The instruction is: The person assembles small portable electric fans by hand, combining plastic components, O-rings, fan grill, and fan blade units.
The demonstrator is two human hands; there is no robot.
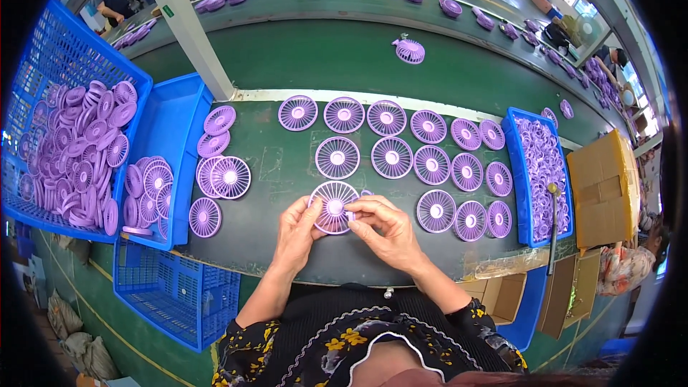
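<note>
My left hand (293, 234) grips a round purple fan grille (330, 196) by its lower left rim, just above the table's near edge. Thumb and fingers of my right hand (388, 232) pinch a small purple piece (350, 216) against the grille's right side; its exact shape is mostly hidden by the fingertips. Behind my right fingers, another bit of purple (367, 192) shows on the table. Beyond and to the right of my hands, more grilles (391, 157) lie flat in rows, spokes and solid hubs showing.
At left, a blue crate (136, 72) is heaped with grilles, beside a blue tray (166, 111) holding several. A blue bin (517, 193) of small purple parts stands at right, a hammer-like tool (554, 226) across it, near a cardboard box (605, 186). Purple fans (410, 51) lie on the conveyor (308, 50).
</note>
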